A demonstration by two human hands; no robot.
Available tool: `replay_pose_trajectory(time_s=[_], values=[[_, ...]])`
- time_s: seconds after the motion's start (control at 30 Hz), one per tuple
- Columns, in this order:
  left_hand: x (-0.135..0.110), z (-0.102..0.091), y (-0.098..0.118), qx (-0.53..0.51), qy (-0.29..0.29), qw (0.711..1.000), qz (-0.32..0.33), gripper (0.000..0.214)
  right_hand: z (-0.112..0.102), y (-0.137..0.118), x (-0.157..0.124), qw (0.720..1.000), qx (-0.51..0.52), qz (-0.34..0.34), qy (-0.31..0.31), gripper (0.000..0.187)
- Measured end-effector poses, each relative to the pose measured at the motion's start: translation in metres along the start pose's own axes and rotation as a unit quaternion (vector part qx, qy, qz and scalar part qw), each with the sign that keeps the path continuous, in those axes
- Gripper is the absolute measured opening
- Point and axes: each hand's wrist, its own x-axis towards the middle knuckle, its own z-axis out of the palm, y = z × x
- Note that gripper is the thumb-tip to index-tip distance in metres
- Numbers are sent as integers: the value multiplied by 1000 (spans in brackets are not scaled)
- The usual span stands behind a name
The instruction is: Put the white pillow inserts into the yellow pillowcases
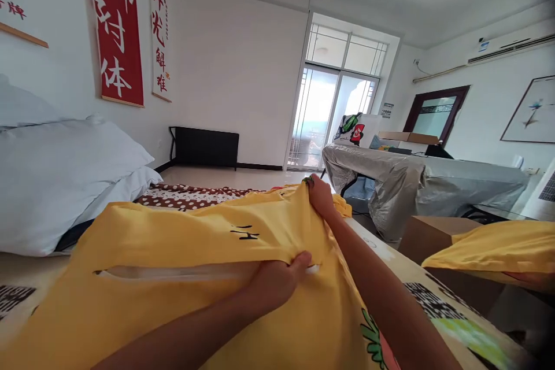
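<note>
A yellow duvet cover (pixel 173 237) with black lettering and a printed green leaf spreads in front of me across the bed. A long slit opening (pixel 182 273) with a pale edge runs across it. My left hand (pixel 277 280) is closed on the cover at the right end of this slit, thumb on top, and the fingers are partly hidden by the fabric. Farther off, my right hand (pixel 321 195) grips a bunched corner of the same cover and lifts it a little. The cloth is pulled into folds between the two hands.
White pillows (pixel 69 179) are piled at the left. Brown polka-dot cloth (pixel 182 198) lies beyond the cover. To the right, more yellow fabric (pixel 498 248) drapes over a cardboard box (pixel 433 234). A table under silvery plastic sheeting (pixel 390 173) stands behind, near a black panel (pixel 206 147).
</note>
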Motion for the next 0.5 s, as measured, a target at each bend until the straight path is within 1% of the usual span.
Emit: replay_pose_trajectory(time_s=[0.03, 0.07, 0.1, 0.13, 0.17, 0.2, 0.23, 0.27, 0.3, 0.33, 0.37, 0.4, 0.43, 0.47, 0.5], values=[[-18, -10, 0, 55, -48, 996, 53, 35, -8, -13, 0, 999, -17, -32, 24, 12], [-35, -23, 1, 112, -101, 982, 117, 34, -17, -23, 0, 997, -30, -60, 45, 15], [-53, -37, 3, 168, -140, 959, 180, 33, -27, -31, -2, 993, -43, -92, 67, 18], [-70, -54, 6, 213, -156, 933, 245, 32, -37, -37, -4, 985, -58, -129, 99, 20], [-84, -73, 10, 246, -136, 914, 294, 32, -48, -41, -7, 972, -75, -172, 145, 21], [-96, -95, 16, 276, -69, 903, 322, 34, -57, -45, -10, 950, -96, -218, 200, 20], [-103, -119, 23, 318, 27, 890, 327, 33, -66, -49, -13, 918, -115, -268, 268, 19], [-105, -144, 30, 366, 136, 868, 307, 31, -75, -53, -17, 874, -129, -319, 342, 18], [-103, -169, 37, 420, 243, 835, 261, 28, -82, -59, -20, 822, -137, -365, 415, 17], [-98, -193, 43, 464, 327, 800, 192, 25, -89, -65, -24, 773, -138, -398, 475, 18], [-90, -215, 48, 486, 352, 789, 133, 27, -95, -71, -27, 729, -133, -420, 524, 18], [-83, -234, 50, 485, 330, 804, 97, 34, -100, -77, -31, 694, -121, -431, 564, 19], [-76, -251, 49, 465, 288, 835, 58, 36, -105, -82, -34, 675, -107, -432, 589, 19], [-73, -265, 46, 441, 234, 867, 7, 34, -110, -87, -37, 671, -98, -426, 599, 20], [-72, -277, 40, 427, 192, 883, -36, 33, -114, -89, -39, 678, -95, -416, 598, 21]])
